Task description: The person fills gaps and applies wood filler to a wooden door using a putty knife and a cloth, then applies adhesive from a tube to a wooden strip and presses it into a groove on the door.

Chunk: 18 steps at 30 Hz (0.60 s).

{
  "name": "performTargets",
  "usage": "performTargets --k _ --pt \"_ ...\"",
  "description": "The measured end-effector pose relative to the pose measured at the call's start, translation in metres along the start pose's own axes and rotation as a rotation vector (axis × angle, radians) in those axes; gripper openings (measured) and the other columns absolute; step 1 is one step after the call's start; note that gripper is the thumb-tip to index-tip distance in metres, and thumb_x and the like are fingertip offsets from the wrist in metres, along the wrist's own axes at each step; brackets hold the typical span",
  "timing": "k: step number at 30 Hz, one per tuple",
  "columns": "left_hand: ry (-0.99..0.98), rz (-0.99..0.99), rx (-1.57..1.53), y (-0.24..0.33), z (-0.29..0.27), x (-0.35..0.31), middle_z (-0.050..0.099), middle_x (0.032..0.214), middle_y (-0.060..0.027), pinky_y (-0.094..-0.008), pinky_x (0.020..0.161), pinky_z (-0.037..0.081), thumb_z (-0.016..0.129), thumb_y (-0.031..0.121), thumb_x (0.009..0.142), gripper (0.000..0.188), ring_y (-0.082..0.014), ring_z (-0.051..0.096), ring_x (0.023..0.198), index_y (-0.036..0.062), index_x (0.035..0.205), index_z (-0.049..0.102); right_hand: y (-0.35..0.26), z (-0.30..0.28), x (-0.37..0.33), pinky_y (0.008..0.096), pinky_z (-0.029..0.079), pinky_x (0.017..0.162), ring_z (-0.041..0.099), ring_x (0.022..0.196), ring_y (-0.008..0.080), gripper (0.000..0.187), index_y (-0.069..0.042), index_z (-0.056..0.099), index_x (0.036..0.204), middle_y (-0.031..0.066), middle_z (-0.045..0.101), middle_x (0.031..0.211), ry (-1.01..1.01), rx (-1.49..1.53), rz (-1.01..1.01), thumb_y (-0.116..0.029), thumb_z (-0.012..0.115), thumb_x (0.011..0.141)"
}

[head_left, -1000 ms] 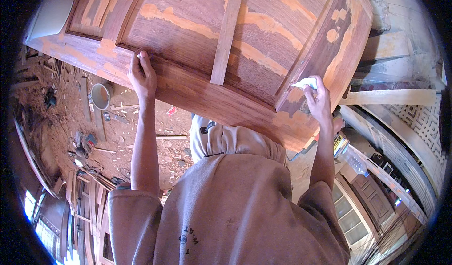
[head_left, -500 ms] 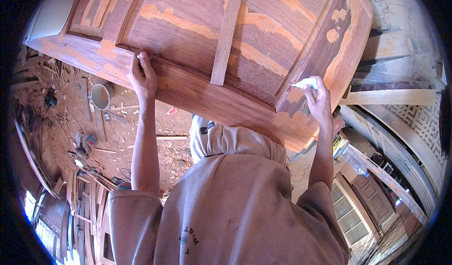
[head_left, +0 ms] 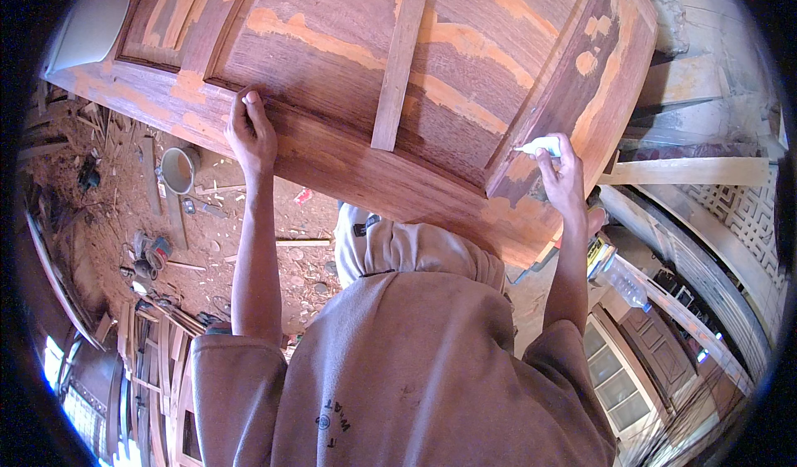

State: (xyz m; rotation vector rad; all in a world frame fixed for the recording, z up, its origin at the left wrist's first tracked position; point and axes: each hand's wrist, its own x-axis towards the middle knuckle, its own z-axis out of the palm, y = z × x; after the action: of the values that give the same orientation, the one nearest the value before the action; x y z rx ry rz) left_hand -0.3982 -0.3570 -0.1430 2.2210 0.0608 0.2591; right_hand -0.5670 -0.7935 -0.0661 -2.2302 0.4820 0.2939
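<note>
A large reddish-brown wooden panelled door (head_left: 324,147) lies before me, smeared with patches of orange filler. My right hand (head_left: 565,183) grips a small white squeeze bottle (head_left: 545,146), its thin nozzle pointing left at the moulding near the inner corner of the right panel. On the door's near rail rests my left hand (head_left: 251,135), fingers curled and thumb up; a small pale spot shows at the thumb tip, too small to name. Between the hands, a loose wooden strip (head_left: 398,73) lies across the middle panel and its near moulding.
Below left, a bucket (head_left: 179,171), a power tool (head_left: 156,254) and wood scraps lie on the dusty floor. A pale board (head_left: 689,171) juts out at right, with a clear plastic bottle (head_left: 628,287) lower down. A white plastic surface (head_left: 91,23) touches the door's far left.
</note>
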Motion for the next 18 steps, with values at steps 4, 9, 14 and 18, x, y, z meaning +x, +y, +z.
performTargets --k 4,9,14,18 --pt "0.008 -0.003 -0.002 -0.0007 0.0008 -0.0001 0.062 0.073 -0.0140 -0.0332 0.063 0.046 0.048 0.022 0.104 0.030 -0.0179 0.054 0.066 -0.0018 0.101 0.065 0.0033 0.0022 0.0003 0.0314 0.052 0.067 0.066 0.078 0.0149 0.015 -0.002 0.055 0.108 0.0098 0.069 0.090 0.043 0.026 -0.049 -0.012 0.060 0.098" --pt "0.004 0.021 -0.018 -0.0008 0.0009 0.0003 0.065 0.075 -0.0153 -0.0344 0.064 0.047 0.048 0.023 0.104 0.031 -0.0198 0.058 0.067 -0.0017 0.101 0.066 0.0025 0.0018 0.0001 0.0317 0.053 0.070 0.066 0.079 0.0153 0.015 -0.002 0.055 0.108 0.0102 0.070 0.092 0.032 0.039 -0.034 -0.012 0.059 0.098" --pt "-0.018 -0.012 0.009 -0.0015 -0.0009 0.0004 0.062 0.075 -0.0171 -0.0373 0.064 0.045 0.047 0.024 0.104 0.032 -0.0223 0.053 0.067 -0.0035 0.099 0.063 -0.0008 0.0004 0.0002 0.0317 0.053 0.077 0.067 0.086 0.0155 0.014 0.000 0.054 0.110 0.0111 0.070 0.093 0.004 0.038 -0.007 -0.010 0.056 0.100" --pt "-0.015 0.005 0.040 -0.0046 -0.0009 0.0009 0.064 0.074 -0.0161 -0.0353 0.064 0.047 0.049 0.022 0.103 0.029 -0.0221 0.059 0.066 -0.0008 0.101 0.066 0.0026 0.0021 0.0009 0.0313 0.053 0.071 0.067 0.082 0.0150 0.015 -0.002 0.055 0.108 0.0101 0.070 0.092 0.033 0.041 -0.029 -0.013 0.059 0.099"
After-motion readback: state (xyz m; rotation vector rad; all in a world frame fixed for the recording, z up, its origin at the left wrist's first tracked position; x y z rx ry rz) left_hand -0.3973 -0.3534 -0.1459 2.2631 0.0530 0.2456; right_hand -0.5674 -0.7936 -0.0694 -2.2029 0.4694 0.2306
